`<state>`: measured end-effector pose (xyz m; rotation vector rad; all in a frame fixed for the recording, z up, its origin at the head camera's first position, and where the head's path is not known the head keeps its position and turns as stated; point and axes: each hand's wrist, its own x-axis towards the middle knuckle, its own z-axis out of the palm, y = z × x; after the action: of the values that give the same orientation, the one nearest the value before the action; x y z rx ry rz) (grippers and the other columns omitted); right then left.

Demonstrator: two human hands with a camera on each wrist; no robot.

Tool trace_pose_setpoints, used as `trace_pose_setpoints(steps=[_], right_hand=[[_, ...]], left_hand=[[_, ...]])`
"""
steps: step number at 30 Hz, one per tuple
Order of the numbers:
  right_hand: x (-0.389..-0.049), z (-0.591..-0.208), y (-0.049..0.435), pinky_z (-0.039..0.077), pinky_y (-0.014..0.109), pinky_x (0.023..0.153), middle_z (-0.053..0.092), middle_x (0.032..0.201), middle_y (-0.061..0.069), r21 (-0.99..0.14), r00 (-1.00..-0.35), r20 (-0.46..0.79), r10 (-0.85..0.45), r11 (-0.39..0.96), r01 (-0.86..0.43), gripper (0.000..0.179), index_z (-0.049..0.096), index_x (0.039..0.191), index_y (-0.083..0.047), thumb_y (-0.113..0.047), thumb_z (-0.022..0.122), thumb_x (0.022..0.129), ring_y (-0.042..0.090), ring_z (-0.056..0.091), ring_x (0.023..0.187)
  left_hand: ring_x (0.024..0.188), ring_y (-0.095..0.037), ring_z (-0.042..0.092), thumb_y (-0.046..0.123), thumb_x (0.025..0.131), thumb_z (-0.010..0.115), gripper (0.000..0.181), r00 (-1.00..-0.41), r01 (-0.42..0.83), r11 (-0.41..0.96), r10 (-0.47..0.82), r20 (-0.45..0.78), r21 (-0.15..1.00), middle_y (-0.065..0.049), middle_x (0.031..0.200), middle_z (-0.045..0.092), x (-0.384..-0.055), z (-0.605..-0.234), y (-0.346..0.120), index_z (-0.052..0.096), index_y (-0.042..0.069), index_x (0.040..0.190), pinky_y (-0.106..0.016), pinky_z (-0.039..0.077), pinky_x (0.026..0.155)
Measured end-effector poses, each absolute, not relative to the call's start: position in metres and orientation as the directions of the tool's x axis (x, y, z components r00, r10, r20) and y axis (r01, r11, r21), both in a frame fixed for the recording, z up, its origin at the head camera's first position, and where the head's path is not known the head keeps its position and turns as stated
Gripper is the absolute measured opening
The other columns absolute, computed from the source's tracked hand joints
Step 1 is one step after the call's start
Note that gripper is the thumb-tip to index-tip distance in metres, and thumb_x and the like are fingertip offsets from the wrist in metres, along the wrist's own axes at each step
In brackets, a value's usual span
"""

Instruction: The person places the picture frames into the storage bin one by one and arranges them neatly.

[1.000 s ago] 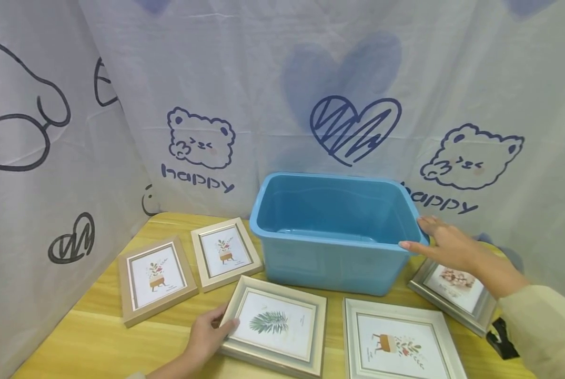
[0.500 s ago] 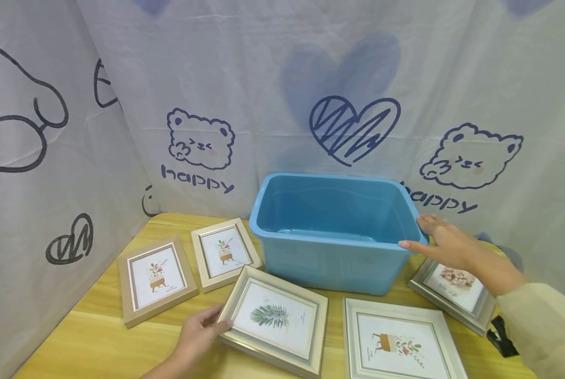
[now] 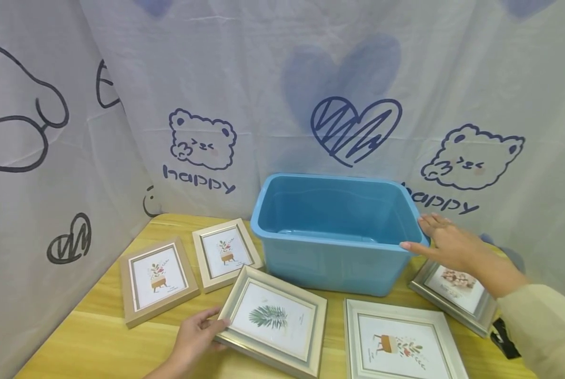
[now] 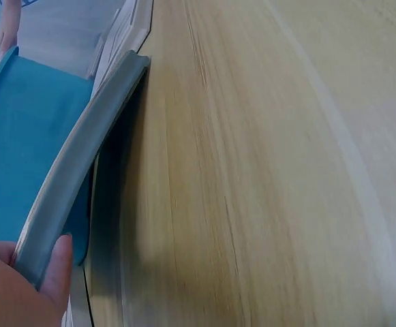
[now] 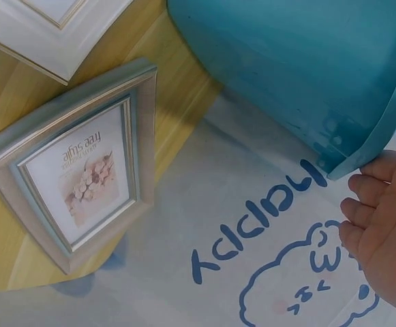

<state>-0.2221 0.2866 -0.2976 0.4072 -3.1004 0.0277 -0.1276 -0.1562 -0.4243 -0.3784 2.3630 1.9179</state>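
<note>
My left hand [image 3: 194, 337] pinches the left edge of a picture frame [image 3: 319, 337] with a green leaf print. That edge is raised off the table, and the left wrist view shows the frame [image 4: 82, 157] edge-on, tilted, with a shadow under it. My right hand [image 3: 453, 250] holds the right rim of a light blue plastic bin [image 3: 330, 266]; its thumb lies over the front corner and its fingers are at the outer side. From the right wrist, the fingertips [image 5: 361, 187] show right under the rim. Inside, the bin holds nothing visible.
Two frames with potted-plant prints, a tan one [image 3: 133, 300] and a cream one [image 3: 207, 281], lie left. A white frame [image 3: 353, 337] lies at front right. A silver frame [image 3: 424, 292] is under the right forearm, beside a black strap [image 3: 502, 342]. A printed curtain [image 3: 282, 79] hangs behind.
The left edge of the leaf-print frame has risen and the frame has tipped in my left hand, which has shifted slightly left. My right hand and the bin stay put.
</note>
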Motion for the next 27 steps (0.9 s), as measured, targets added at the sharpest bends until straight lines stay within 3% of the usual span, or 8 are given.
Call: trace_pose_setpoints(steps=[8, 17, 27], right_hand=[[-0.221, -0.297, 0.287, 0.029, 0.068, 0.096, 0.028, 0.140, 0.039, -0.007, -0.963, 0.023, -0.267, 0.964, -0.267, 0.090, 0.033, 0.136, 0.014, -0.063, 0.042, 0.088, 0.057, 0.026, 0.127], [-0.221, -0.297, 0.288, 0.030, 0.068, 0.096, 0.028, 0.139, 0.039, -0.005, -0.963, 0.029, -0.266, 0.964, -0.267, 0.090, 0.033, 0.135, 0.014, -0.062, 0.042, 0.089, 0.057, 0.026, 0.127], [-0.223, -0.296, 0.287, 0.031, 0.070, 0.093, 0.027, 0.140, 0.038, -0.013, -0.969, 0.014, -0.247, 0.969, -0.247, 0.091, 0.033, 0.137, 0.013, -0.064, 0.041, 0.088, 0.057, 0.025, 0.127]], left_hand=[[0.065, -0.019, 0.066, 0.011, 0.086, 0.063, 0.047, -0.973, -0.195, 0.282, -0.175, -0.149, 0.939, -0.020, 0.099, 0.062, -0.128, -0.414, -0.155, 0.049, -0.014, 0.124, -0.028, 0.056, 0.064], [0.067, -0.022, 0.070, 0.015, 0.087, 0.064, 0.044, -0.962, -0.171, 0.257, -0.251, -0.105, 0.951, -0.027, 0.106, 0.065, -0.130, -0.403, -0.158, 0.054, -0.010, 0.121, -0.026, 0.056, 0.062], [0.070, -0.004, 0.068, 0.009, 0.086, 0.064, 0.034, -0.959, -0.088, 0.255, -0.284, -0.012, 0.963, -0.027, 0.120, 0.056, -0.135, -0.386, -0.161, 0.058, -0.007, 0.116, -0.019, 0.055, 0.063]])
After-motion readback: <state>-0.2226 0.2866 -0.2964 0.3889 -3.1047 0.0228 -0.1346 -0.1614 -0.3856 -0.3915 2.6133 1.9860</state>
